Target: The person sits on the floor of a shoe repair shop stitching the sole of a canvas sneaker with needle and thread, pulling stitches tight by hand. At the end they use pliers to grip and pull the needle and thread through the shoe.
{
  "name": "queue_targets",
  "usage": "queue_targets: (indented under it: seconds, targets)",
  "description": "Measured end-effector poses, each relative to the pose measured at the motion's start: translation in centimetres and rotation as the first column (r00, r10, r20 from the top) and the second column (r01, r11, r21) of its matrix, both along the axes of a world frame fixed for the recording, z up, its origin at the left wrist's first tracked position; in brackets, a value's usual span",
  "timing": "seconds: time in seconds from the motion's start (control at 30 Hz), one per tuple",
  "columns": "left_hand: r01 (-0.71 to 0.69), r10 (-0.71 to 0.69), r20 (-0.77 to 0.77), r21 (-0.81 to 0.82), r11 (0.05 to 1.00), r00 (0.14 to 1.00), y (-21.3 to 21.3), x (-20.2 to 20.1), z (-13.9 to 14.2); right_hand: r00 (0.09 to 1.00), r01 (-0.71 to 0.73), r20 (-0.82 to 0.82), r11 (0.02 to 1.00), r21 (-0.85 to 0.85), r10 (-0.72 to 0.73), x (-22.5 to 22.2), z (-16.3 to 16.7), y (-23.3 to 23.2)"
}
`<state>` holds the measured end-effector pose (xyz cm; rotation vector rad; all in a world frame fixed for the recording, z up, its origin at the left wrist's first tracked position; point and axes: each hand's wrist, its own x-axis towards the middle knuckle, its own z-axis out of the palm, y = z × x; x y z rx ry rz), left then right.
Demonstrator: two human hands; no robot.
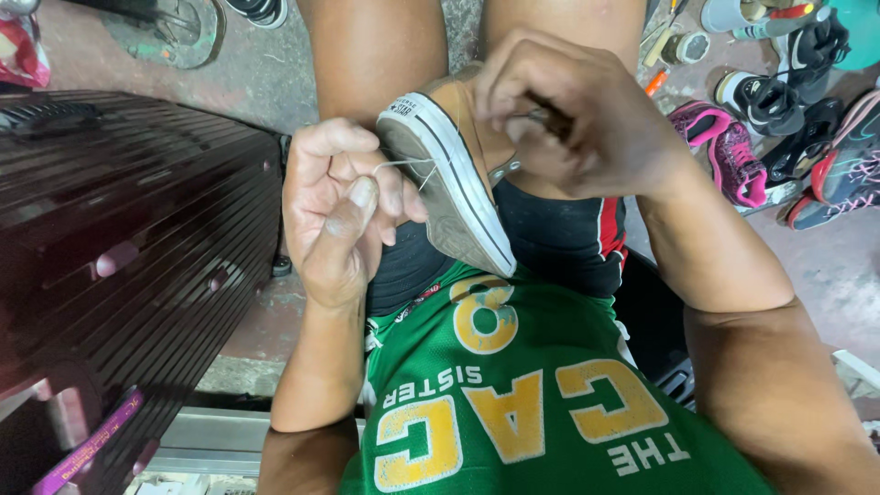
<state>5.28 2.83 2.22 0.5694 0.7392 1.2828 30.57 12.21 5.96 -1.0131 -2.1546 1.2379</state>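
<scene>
A dark ribbed case fills the left side of the view, its slatted top bearing small pinkish knobs and a purple strap hanging at its lower front corner. Beside it sits the person, in a green jersey with yellow lettering and black shorts, knees bare above. On the lap, resting between the thighs, lies a tan canvas sneaker with its grey sole and white rubber edge turned up and toward the left. The right hand is folded around the shoe's upper from the right, fingers curled shut on it; whether it also holds a tool I cannot tell. The left hand sits at the sole's edge, thumb and fingers pinched together on a thin white thread that runs taut from the sole's rim. On the concrete floor at the upper right edge lie scattered shoes: pink, black and multicoloured trainers, loose, in no container that shows. A red bag peeks in at the upper left corner.
</scene>
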Motion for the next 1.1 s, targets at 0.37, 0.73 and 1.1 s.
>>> queue_targets:
  seconds: [0.37,0.73,1.1]
  targets:
    - [-0.010,0.009,0.037,0.014,1.000,0.999,0.1,-0.3,-0.8,0.981,-0.137,0.188,0.876,0.463,0.055,-0.6,0.2,2.4]
    - [-0.029,0.027,0.046,0.027,0.999,0.999,-0.4,-0.7,-1.4,0.906,-0.299,0.403,0.874,0.384,0.133,-1.5,0.1,4.4]
    - [0.006,-0.004,-0.042,0.049,0.999,0.999,0.0,-0.5,-0.4,0.977,-0.201,-0.038,0.965,0.169,0.210,-0.2,0.3,3.4]
